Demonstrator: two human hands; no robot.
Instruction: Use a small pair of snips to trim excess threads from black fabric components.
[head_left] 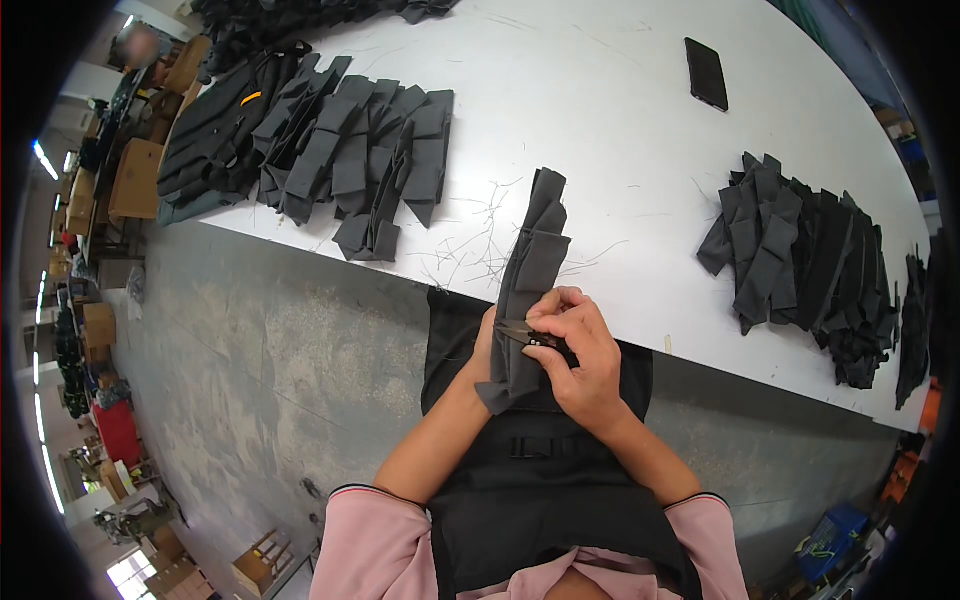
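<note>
A long bundle of dark grey fabric pieces [537, 258] rests partly on the table and hangs over its near edge toward me. My left hand [486, 345] is closed around the lower part of this bundle, its fingers mostly hidden behind the cloth. In my right hand [585, 355] is a small pair of thread snips [518, 332], pinched between thumb and fingers. The metal blades point left and lie against the fabric. Loose cut threads [480, 245] are scattered on the table beside the bundle.
The white table [600, 130] carries grey fabric piles [365, 150] at left and more piles [800, 255] at right. A black backpack-like item [225, 130] lies at the left end. A black phone [707, 75] sits toward the far right. Cardboard boxes [135, 178] stand beyond the grey floor.
</note>
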